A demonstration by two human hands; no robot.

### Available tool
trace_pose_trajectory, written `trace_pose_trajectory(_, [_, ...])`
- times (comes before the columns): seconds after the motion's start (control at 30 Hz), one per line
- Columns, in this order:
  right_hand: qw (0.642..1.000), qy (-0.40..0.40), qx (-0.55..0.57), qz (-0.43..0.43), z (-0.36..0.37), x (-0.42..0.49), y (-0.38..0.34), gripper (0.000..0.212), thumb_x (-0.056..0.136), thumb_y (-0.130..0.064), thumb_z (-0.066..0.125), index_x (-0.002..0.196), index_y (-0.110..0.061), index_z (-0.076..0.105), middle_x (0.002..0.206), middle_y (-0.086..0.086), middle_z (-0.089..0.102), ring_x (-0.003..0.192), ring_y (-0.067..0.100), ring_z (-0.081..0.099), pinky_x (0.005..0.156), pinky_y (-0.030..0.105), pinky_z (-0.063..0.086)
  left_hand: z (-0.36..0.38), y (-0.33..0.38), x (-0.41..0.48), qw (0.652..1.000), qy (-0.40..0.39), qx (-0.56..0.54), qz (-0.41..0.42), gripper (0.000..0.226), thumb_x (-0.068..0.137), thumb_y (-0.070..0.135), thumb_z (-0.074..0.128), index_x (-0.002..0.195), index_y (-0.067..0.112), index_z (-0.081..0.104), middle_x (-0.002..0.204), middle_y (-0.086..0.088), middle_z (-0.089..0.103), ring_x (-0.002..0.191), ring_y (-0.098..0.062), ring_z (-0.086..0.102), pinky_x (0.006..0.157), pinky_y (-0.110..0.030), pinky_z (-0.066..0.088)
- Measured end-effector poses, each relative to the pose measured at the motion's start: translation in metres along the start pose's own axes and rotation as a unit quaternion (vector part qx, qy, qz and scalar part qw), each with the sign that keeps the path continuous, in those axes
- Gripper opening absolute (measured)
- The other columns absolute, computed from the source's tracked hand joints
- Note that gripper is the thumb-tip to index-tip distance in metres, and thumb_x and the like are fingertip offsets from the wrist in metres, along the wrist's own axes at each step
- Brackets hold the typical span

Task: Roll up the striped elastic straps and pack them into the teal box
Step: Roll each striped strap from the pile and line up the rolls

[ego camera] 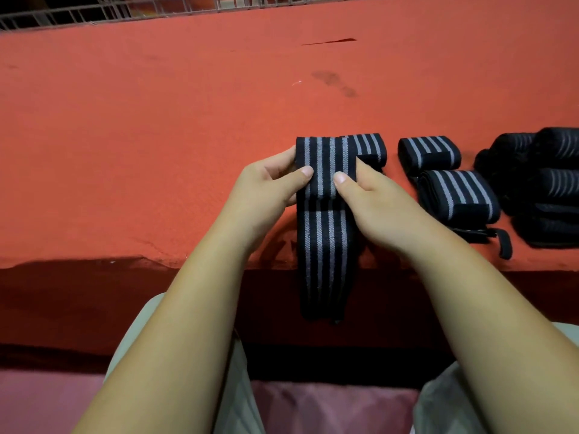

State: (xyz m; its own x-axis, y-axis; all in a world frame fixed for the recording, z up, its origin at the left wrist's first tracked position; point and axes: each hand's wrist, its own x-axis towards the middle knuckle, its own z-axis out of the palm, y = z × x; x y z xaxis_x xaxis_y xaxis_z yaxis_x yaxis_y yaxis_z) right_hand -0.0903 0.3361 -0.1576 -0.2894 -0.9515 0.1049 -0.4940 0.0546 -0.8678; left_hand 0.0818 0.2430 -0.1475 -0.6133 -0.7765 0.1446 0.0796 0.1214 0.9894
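Strap mid-roll on red table, close to its front edge. Rolled part sits between both hands. Loose tail runs straight back toward the person, over the edge, and hangs down. Long axis far-to-near, stripes along it. Left hand grips rolled part's left side, thumb on top, fingers curled round the edge. Right hand grips the right side, thumb on top, fingers hidden behind. Both hands equally near. Judgement: next turns roll toward the person, taking up the tail. Finished rolls lie just right of right hand, dark pile beyond. Box not in view.
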Motion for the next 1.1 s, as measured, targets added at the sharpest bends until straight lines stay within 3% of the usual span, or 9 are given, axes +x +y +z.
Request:
trace_pose_trajectory(0.07, [0.999,0.01,0.032,-0.014,-0.002,-0.005,-0.004,0.033,0.115,-0.041,0.043,0.143,-0.04,0.059,0.133,-0.023,0.07,0.124,-0.007,0.062,0.109,0.028,0.048,-0.005,0.003,0.001,0.999,-0.023,-0.009,-0.028,0.048,0.109,0.007,0.059,0.155,0.022,0.059,0.131,-0.005,0.078,0.116,-0.018,0.076,0.096,-0.033,0.062])
trace_pose_trajectory(0.23, [0.995,0.044,0.084,-0.024,0.0,-0.002,0.003,0.032,0.111,-0.039,0.055,0.143,-0.037,0.06,0.131,-0.018,0.073,0.122,0.001,0.068,0.111,0.042,0.052,-0.017,0.001,-0.003,0.993,-0.091,-0.002,-0.074,0.07,0.106,0.006,0.066,0.161,0.045,0.045,0.124,-0.028,0.07,0.107,-0.028,0.077,0.086,-0.042,0.064])
trace_pose_trajectory(0.37, [0.991,0.04,0.124,-0.012,0.0,-0.001,0.002,0.031,0.108,-0.042,0.063,0.139,-0.037,0.06,0.119,-0.015,0.077,0.105,0.001,0.075,0.096,0.033,0.059,-0.019,-0.007,0.002,0.996,-0.064,-0.034,-0.057,0.065,0.102,-0.005,0.066,0.157,0.029,0.054,0.134,-0.031,0.068,0.123,-0.036,0.073,0.091,-0.048,0.063])
trace_pose_trajectory(0.5, [0.998,0.015,0.055,0.016,-0.006,0.001,0.006,0.031,0.104,-0.063,0.055,0.116,-0.039,0.072,0.094,-0.01,0.078,0.08,0.017,0.074,0.088,0.059,0.063,-0.021,-0.012,0.004,0.996,-0.022,-0.055,-0.059,0.048,0.099,-0.009,0.066,0.142,0.011,0.065,0.122,-0.017,0.077,0.113,-0.03,0.077,0.09,-0.043,0.063])
trace_pose_trajectory(0.63, [0.994,-0.001,0.108,-0.009,-0.007,0.002,0.009,0.031,0.11,-0.04,0.059,0.139,-0.048,0.064,0.116,-0.01,0.079,0.087,0.012,0.076,0.083,0.044,0.063,-0.021,-0.012,0.005,0.994,-0.001,-0.089,-0.063,0.047,0.095,-0.015,0.065,0.137,0.008,0.069,0.123,-0.025,0.075,0.112,-0.036,0.076,0.092,-0.041,0.063])
trace_pose_trajectory(0.73, [0.989,-0.009,0.144,-0.012,-0.005,0.002,0.009,0.038,0.113,-0.029,0.057,0.144,-0.05,0.06,0.117,-0.011,0.079,0.099,0.007,0.077,0.091,0.038,0.059,-0.017,-0.014,0.007,0.99,0.028,-0.126,-0.05,0.046,0.091,-0.017,0.068,0.133,0.002,0.071,0.122,-0.025,0.076,0.113,-0.038,0.076,0.1,-0.044,0.062])
trace_pose_trajectory(0.87, [0.975,-0.034,0.214,0.048,-0.004,0.004,0.005,0.038,0.116,-0.029,0.046,0.143,-0.049,0.063,0.088,-0.009,0.076,0.077,0.012,0.072,0.082,0.04,0.058,-0.011,-0.015,0.009,0.986,0.063,-0.148,-0.04,0.042,0.09,-0.016,0.07,0.129,-0.003,0.073,0.116,-0.023,0.079,0.108,-0.034,0.078,0.096,-0.038,0.063])
trace_pose_trajectory(0.97, [0.943,-0.064,0.314,0.095,-0.009,0.003,0.002,0.038,0.113,-0.039,0.044,0.144,-0.037,0.066,0.118,0.016,0.079,0.097,0.03,0.077,0.087,0.045,0.061,-0.01,-0.014,0.007,0.987,0.079,-0.129,-0.061,0.037,0.089,-0.018,0.066,0.117,0.002,0.079,0.097,-0.017,0.082,0.079,-0.018,0.077,0.074,-0.027,0.061])
trace_pose_trajectory(1.1, [0.939,-0.069,0.321,0.101,-0.01,0.002,0.004,0.05,0.109,-0.057,0.046,0.146,-0.026,0.063,0.123,0.014,0.079,0.113,0.031,0.077,0.091,0.043,0.06,-0.007,-0.012,0.005,0.988,0.07,-0.122,-0.069,0.038,0.091,-0.017,0.062,0.118,0.004,0.08,0.103,-0.019,0.082,0.081,-0.018,0.076,0.074,-0.022,0.059])
